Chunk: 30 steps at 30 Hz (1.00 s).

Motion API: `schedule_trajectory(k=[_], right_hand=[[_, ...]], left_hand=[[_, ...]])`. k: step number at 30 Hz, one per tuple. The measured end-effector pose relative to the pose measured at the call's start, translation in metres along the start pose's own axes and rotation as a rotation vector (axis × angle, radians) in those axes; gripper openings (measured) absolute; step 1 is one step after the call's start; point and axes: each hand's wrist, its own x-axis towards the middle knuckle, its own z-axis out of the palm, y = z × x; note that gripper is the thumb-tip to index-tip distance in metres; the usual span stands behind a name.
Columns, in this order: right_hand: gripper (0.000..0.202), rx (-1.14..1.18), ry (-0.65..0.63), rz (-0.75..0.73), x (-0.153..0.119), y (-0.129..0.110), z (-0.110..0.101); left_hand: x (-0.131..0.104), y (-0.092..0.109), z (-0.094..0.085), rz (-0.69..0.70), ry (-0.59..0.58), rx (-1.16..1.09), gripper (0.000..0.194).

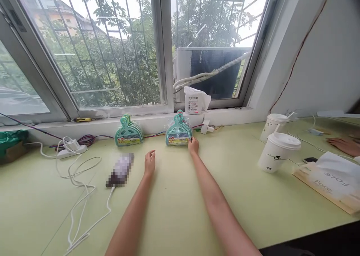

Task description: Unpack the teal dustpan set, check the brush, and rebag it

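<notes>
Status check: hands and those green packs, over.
Right hand touching right pack. Left hand open, empty, on table. Left pack untouched. Nothing blocking.

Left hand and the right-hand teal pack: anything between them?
Head view: only bare green table between the left hand and the right teal pack, which the right hand touches.

On the green table [180,211] are 2 stacks of teal dustpan sets: one far left [128,131], one far centre [178,130]. 2 paper cups w/ lids at right, near one [277,152] and far one [273,125]. 1 white packet [194,100] on the sill. 1 power strip [71,148] at left. 1 screwdriver [83,119].
</notes>
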Motion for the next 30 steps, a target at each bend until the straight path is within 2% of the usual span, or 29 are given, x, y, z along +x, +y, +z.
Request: schedule_trajectory(k=[3, 5, 9, 11, 13, 17, 21, 26, 30], right_hand=[[0.031, 0.11, 0.038, 0.034, -0.02, -0.007, -0.009], [0.034, 0.179, -0.005, 0.043, -0.04, -0.012, -0.015], [0.037, 0.341, -0.277, -0.076, -0.083, -0.017, -0.021], [0.045, 0.395, -0.417, -0.166, -0.096, -0.019, -0.022], [0.054, 0.343, -0.436, -0.224, -0.1, -0.02, -0.023], [0.047, -0.055, -0.349, -0.267, -0.083, -0.021, -0.018], [0.057, -0.343, -0.47, -0.28, -0.055, -0.026, 0.003], [0.059, -0.449, -0.415, -0.201, -0.024, -0.035, 0.037], [0.056, -0.4, -0.221, -0.215, -0.015, -0.035, 0.047]], left_hand=[[-0.002, 0.007, -0.002, -0.096, 0.045, -0.188, 0.031], [-0.007, 0.014, -0.004, -0.181, 0.013, -0.345, 0.035], [-0.025, 0.027, -0.009, -0.333, -0.207, -0.499, 0.041], [-0.037, 0.031, -0.017, -0.389, -0.203, -0.505, 0.037], [-0.048, 0.032, -0.029, -0.414, -0.125, -0.523, 0.032], [-0.059, 0.034, -0.053, -0.392, -0.007, -0.602, 0.03], [-0.055, 0.034, -0.057, -0.384, 0.01, -0.636, 0.029], [-0.041, 0.027, -0.05, -0.411, -0.077, -0.594, 0.033], [-0.037, 0.021, -0.049, -0.429, -0.069, -0.591, 0.036]])
